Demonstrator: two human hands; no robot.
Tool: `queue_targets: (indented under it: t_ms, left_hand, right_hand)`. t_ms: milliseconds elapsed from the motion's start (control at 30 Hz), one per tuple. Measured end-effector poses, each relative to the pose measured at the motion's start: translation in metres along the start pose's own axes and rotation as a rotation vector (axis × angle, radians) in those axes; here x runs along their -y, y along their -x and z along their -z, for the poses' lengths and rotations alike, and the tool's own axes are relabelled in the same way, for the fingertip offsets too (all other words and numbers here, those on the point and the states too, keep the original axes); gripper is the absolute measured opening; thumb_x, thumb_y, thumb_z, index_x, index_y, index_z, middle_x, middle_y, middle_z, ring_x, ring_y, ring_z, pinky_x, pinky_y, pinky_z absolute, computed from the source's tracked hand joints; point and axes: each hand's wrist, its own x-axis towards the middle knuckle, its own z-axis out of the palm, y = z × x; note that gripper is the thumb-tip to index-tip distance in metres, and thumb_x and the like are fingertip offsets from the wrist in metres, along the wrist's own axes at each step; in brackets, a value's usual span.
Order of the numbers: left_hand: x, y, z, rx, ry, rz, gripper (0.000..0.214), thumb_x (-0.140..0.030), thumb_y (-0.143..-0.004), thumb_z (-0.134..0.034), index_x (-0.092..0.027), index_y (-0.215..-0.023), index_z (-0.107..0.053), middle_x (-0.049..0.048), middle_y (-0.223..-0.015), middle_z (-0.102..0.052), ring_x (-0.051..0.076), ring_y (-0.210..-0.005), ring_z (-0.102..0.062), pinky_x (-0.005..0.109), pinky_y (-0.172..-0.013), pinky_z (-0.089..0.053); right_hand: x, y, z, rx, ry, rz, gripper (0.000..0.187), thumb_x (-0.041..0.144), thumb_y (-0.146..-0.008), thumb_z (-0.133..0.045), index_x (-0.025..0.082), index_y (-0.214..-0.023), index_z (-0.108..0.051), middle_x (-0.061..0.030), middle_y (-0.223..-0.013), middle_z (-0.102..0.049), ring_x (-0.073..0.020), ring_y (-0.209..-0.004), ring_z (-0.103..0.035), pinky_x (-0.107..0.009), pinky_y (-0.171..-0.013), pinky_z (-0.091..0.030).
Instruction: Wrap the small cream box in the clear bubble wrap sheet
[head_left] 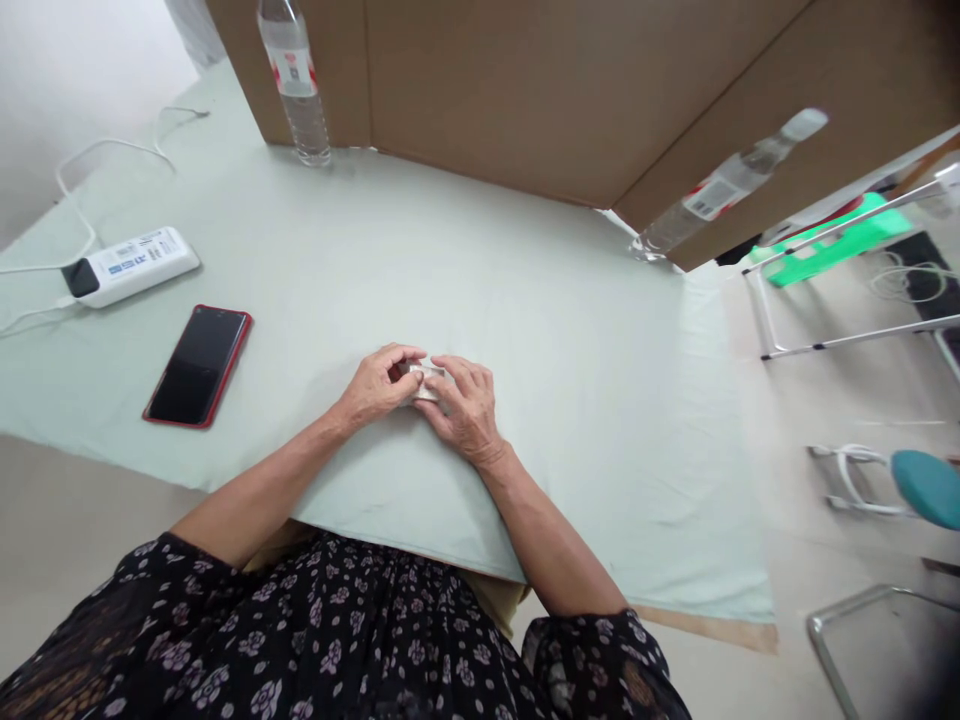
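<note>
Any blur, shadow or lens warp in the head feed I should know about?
Head view: soft light, faint shadow on the cloth beside the left hand; head view: bottle at right leans outward, likely wide-angle stretch; head view: lower right corner dark and blurred, teal stool soft; head view: pale piece, also held by the right hand, lacks readable detail.

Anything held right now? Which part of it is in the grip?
A small whitish piece: left hand at its left end, right hand at its right. Exact finger contacts are too small to tell.
</note>
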Motion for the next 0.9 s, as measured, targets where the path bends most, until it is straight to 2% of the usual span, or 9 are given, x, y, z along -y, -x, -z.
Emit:
queue_targets:
  t_ms: [167,333,500,700,800,900]
  left_hand:
    - [0.0011,-0.0009,-0.0023,-0.015,0.001,0.009,0.037,-0.028,-0.078,-0.058,-0.014,-0.11,-0.07,0.0063,-0.095,-0.071,0.015,-0.075,-0.063,0.028,-0.072,-0.053]
    - [0.0011,-0.0003,-0.0026,-0.015,0.014,0.018,0.038,-0.027,-0.077,-0.059,-0.014,-0.111,-0.07,0.0058,-0.096,-0.071,0.015,-0.075,-0.063,0.028,-0.073,-0.053]
    - [0.0023,-0.0001,-0.0006,0.006,0.07,0.04,0.045,-0.028,-0.075,-0.06,-0.013,-0.117,-0.067,0.0063,-0.098,-0.07,0.014,-0.075,-0.062,0.028,-0.073,-0.053]
    - [0.0027,-0.0009,0.0002,0.008,0.107,0.056,0.047,-0.028,-0.071,-0.062,-0.013,-0.116,-0.066,0.0052,-0.096,-0.07,0.014,-0.075,-0.062,0.027,-0.072,-0.053]
    - [0.0036,-0.001,-0.0011,0.013,0.143,0.07,0.05,-0.029,-0.07,-0.063,-0.013,-0.117,-0.065,0.0055,-0.097,-0.069,0.014,-0.075,-0.063,0.027,-0.071,-0.053]
    - [0.0046,-0.0011,-0.0005,0.007,0.155,0.071,0.05,-0.03,-0.07,-0.064,-0.013,-0.117,-0.066,0.0061,-0.098,-0.07,0.016,-0.077,-0.064,0.028,-0.072,-0.054]
  right_hand:
    - [-0.0005,-0.0009,-0.0009,-0.004,-0.012,0.012,0.02,0.043,-0.095,-0.062,0.025,-0.104,-0.068,-0.0091,-0.124,-0.07,-0.0264,-0.119,-0.059,-0.043,-0.1,-0.041]
    - [0.0,-0.0009,0.0,-0.017,-0.043,-0.022,0.031,0.05,-0.092,-0.063,0.023,-0.107,-0.066,-0.013,-0.129,-0.067,-0.0289,-0.121,-0.059,-0.045,-0.1,-0.041]
    - [-0.0004,0.0,0.0009,0.0,-0.03,-0.011,0.019,0.04,-0.092,-0.063,0.025,-0.104,-0.066,-0.0106,-0.131,-0.066,-0.028,-0.124,-0.057,-0.044,-0.102,-0.039]
    - [-0.001,0.0007,0.0006,-0.022,-0.063,-0.028,0.036,0.046,-0.09,-0.062,0.023,-0.118,-0.062,-0.0141,-0.135,-0.063,-0.0305,-0.123,-0.057,-0.047,-0.101,-0.04]
    - [-0.0002,-0.0004,0.0002,-0.001,-0.05,0.011,0.029,0.04,-0.09,-0.062,0.027,-0.117,-0.064,-0.01,-0.133,-0.065,-0.0291,-0.124,-0.058,-0.046,-0.102,-0.041]
    - [-0.0016,-0.0008,0.0004,-0.053,-0.105,0.017,0.026,0.038,-0.09,-0.061,0.027,-0.114,-0.064,-0.0093,-0.129,-0.067,-0.0286,-0.122,-0.06,-0.047,-0.101,-0.043]
